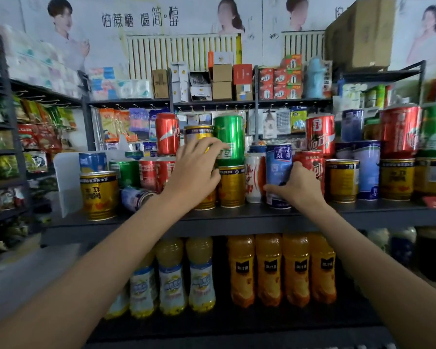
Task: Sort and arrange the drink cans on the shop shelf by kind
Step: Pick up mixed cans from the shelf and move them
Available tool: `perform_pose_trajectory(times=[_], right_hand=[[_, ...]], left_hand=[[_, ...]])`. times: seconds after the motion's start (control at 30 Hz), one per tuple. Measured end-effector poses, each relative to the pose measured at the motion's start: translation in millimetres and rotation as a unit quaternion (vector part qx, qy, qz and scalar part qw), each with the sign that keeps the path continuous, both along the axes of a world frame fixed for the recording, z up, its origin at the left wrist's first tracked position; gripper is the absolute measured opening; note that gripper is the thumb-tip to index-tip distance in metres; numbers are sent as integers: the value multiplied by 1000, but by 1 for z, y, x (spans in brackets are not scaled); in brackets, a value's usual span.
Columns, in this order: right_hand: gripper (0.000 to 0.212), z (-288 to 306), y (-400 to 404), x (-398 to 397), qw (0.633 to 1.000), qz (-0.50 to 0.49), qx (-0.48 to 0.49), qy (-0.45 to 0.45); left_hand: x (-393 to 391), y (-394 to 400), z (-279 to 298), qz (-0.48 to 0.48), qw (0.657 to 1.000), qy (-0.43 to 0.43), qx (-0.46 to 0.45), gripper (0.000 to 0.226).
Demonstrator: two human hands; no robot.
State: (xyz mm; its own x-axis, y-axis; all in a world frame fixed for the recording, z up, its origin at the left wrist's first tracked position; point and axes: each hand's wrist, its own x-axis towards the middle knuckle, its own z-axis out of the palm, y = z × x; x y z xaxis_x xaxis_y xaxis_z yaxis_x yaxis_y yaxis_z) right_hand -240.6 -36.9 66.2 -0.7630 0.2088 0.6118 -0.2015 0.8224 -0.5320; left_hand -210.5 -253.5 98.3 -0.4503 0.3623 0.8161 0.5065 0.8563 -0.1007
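Two bare forearms are seen reaching from the near edge up toward the dark shelf (249, 215), on which drink cans are crowded in two tiers. On the right, the right hand (298, 188) is wrapped round the lower part of a pale blue can (278, 170) standing upright on the shelf, with the thumb laid across its front near the base. Just left of that can a white can with red writing (254, 178) is set, and just right of it a red can (311, 167) is partly hidden by the hand. Left of centre, the left hand (199, 170) is held with fingers extended and slightly spread, its fingertips laid against a green can (229, 139); nothing is gripped by it. The green can is stacked on a gold can (232, 186), with another gold can (198, 133) just behind the fingers and a red can (167, 133) further left. At the far left, a lone gold can (99, 195) is placed near the shelf edge, with a blue-and-white can (135, 197) lying on its side beside it. Below, juice bottles (282, 270) are lined up.
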Motion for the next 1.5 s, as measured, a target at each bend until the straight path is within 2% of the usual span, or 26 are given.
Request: perform_pose_trajectory(times=[0.23, 0.3, 0.33, 0.4, 0.53, 0.63, 0.73, 0.87, 1.0, 1.07, 1.17, 1.27, 1.33, 1.4, 1.5], right_hand=[[69, -10, -22, 7, 996, -79, 33, 26], [72, -8, -31, 20, 984, -121, 79, 109], [68, -5, -42, 28, 973, -124, 107, 164], [53, 9, -66, 41, 962, -60, 138, 228], [43, 24, -139, 43, 959, 160, 170, 162], [47, 12, -185, 32, 944, 215, 205, 141], [47, 1, -218, 23, 926, 218, 280, 130], [45, 10, -247, 13, 897, 169, 400, 86], [60, 25, -266, 5, 887, 137, 440, 13], [66, 27, -268, 4, 890, 147, 431, -14], [59, 25, -256, 8, 913, 198, 357, -18], [62, 24, -240, 18, 937, 217, 270, 36], [60, 27, -233, 25, 953, 226, 176, 97], [56, 36, -233, 30, 957, 258, 58, 118], [63, 44, -238, 29, 943, 318, -78, 53]], left_hand=[[4, -39, -31, -20, 998, -23, 51, 39], [7, -58, -41, -2, 998, -23, 66, 37], [8, -70, -46, 13, 997, -21, 78, 37], [10, -90, -49, 36, 993, -22, 109, 35], [12, -126, -48, 76, 982, 6, 171, 34], [18, -147, -44, 135, 971, 28, 193, 39], [20, -163, -41, 177, 966, 3, 191, 47], [20, -174, -39, 201, 967, -38, 151, 55], [24, -181, -38, 177, 969, -92, 143, 61], [25, -186, -35, 164, 971, -116, 130, 62], [23, -199, -26, 133, 973, -137, 126, 59], [23, -206, -17, 98, 973, -146, 148, 52], [23, -207, -13, 86, 969, -159, 171, 45], [20, -207, -11, 71, 965, -169, 189, 38], [15, -208, -8, 46, 952, -195, 232, 45]])
